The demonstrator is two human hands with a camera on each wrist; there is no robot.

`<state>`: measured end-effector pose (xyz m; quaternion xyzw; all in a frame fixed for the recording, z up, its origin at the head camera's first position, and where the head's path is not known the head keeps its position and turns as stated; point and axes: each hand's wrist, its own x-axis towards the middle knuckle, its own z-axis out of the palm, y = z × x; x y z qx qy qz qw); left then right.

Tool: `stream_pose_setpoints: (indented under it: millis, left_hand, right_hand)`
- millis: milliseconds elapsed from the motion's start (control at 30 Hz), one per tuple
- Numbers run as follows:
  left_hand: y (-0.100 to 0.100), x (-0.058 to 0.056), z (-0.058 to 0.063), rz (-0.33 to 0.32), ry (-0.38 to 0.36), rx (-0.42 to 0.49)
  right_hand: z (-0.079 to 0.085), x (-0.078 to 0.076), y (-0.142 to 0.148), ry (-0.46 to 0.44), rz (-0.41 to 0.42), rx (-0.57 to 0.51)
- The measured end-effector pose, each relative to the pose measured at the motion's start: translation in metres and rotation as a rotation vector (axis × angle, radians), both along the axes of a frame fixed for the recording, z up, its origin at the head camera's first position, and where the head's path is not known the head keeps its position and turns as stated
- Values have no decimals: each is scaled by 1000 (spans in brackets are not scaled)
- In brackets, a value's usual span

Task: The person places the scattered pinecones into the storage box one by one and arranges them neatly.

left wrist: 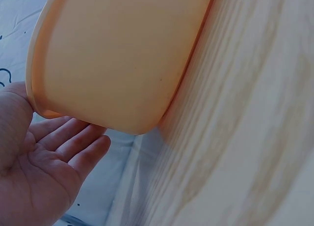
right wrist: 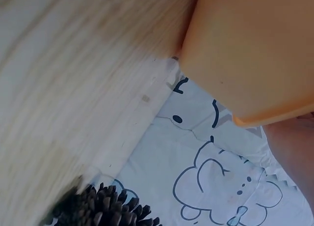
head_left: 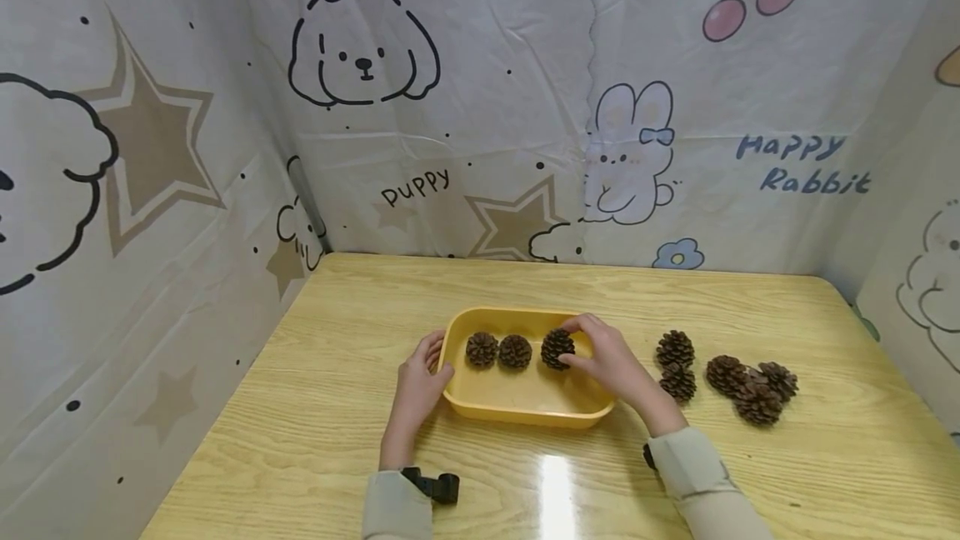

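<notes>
A yellow plastic bin (head_left: 525, 415) with rounded corners sits on the table. Two pine cones lie side by side in its left half, the left one (head_left: 482, 350) and the middle one (head_left: 515, 352). My right hand (head_left: 603, 357) reaches over the bin's right side and pinches a third pine cone (head_left: 557, 349) between thumb and fingers. At the left end my left hand (head_left: 422, 377) holds the bin, its thumb at the rim and its fingers along the outer wall. In the left wrist view, the fingers (left wrist: 73, 142) rest against that wall. The bin wall hides the right hand's fingertips in the right wrist view.
Right of the bin lie two touching pine cones (head_left: 676, 349). Farther right is a cluster of several more pine cones (head_left: 758, 400). The wood-grain table (head_left: 315, 432) is bordered by a printed cloth (head_left: 517, 157) at the back and sides.
</notes>
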<state>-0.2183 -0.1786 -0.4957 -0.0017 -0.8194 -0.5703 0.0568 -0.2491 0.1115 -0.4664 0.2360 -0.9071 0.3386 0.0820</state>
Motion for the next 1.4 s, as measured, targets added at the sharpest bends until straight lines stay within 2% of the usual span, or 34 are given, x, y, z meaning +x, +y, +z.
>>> stream_pose_setpoints:
  millis: [267, 533, 967, 1400]
  left_hand:
    - [-1, 1, -4, -6, 1, 4]
    - [-1, 1, -2, -7, -7, 9]
    - [-2, -1, -1, -9, 5, 2]
    - [-1, -1, -1, -14, 0, 6]
  right_hand:
    - [-3, -6, -6, 21, 28, 33]
    - [-4, -10, -11, -33, 37, 77]
    - [-2, -14, -19, 19, 60, 137]
    - [-2, -14, -17, 26, 66, 136]
